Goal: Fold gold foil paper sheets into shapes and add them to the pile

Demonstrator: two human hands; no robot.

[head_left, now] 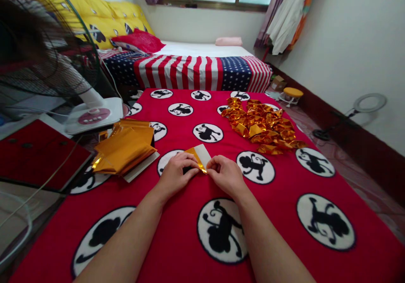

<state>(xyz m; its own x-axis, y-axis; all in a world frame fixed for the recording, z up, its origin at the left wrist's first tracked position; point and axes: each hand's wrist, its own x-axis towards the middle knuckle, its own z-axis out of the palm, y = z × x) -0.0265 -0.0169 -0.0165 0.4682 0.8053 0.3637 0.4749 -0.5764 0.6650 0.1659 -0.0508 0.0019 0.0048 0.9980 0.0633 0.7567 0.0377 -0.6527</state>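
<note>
A small sheet of gold foil paper (pixel 201 153) with a pale side showing lies on the red cloth, partly folded. On its left edge my left hand (pixel 179 170) presses, fingers closed on the paper. My right hand (pixel 225 173) pinches the lower right corner of the same sheet. Left of my hands is a stack of flat gold sheets (pixel 126 146). Farther off to the right sits a heap of folded gold foil pieces (pixel 261 125).
The red cloth (pixel 272 232) has monkey prints in white circles. A white fan (pixel 95 112) stands at the left beside a dark red box (pixel 38 152). Behind is a bed (pixel 196 70); a yellow stool (pixel 293 92) and a ring light (pixel 369 102) stand to the right.
</note>
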